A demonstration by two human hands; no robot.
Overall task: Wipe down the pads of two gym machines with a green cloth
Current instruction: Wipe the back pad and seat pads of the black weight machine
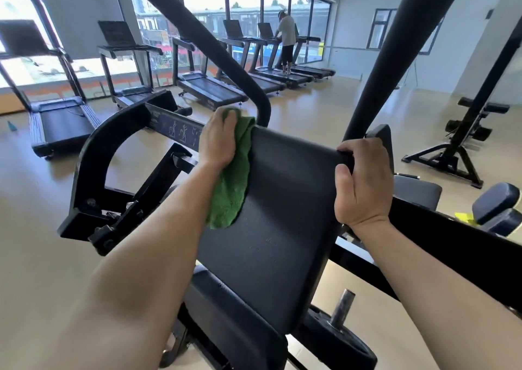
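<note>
Head view, centre frame: left hand (pixel 219 138) fingers clench the soft, light green terry cloth (pixel 233 177) against the firm black padded backrest (pixel 279 208), right hand (pixel 364 180) gripping its upper right edge.

Left hand (pixel 217 139) has the green cloth (pixel 233 177) bunched against the top left edge of the black back pad (pixel 282 200), cloth hanging down that side. Right hand (pixel 363 183) grips the pad's top right corner. Row of treadmills (pixel 209 87) by the windows, one person (pixel 285 42) standing on one.
</note>
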